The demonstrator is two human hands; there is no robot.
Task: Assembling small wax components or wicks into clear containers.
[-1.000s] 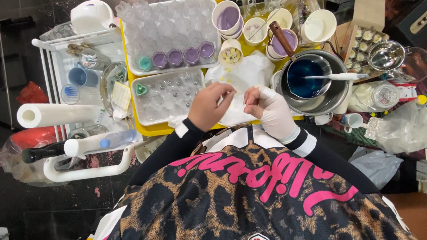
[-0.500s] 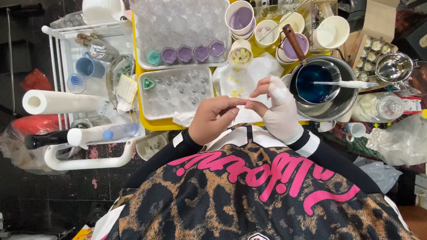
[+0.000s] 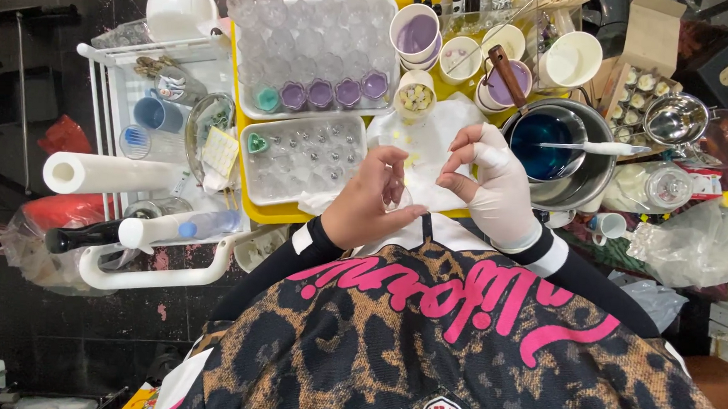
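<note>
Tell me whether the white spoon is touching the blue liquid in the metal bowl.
Touching. The head view shows the white spoon lying across the metal bowl, its tip dipping into the blue liquid.

Dark tiled floor point(image 3: 83, 339), pink-speckled; white wire cart point(image 3: 106, 133) at left; cardboard boxes point(image 3: 651, 37) at right.
</note>
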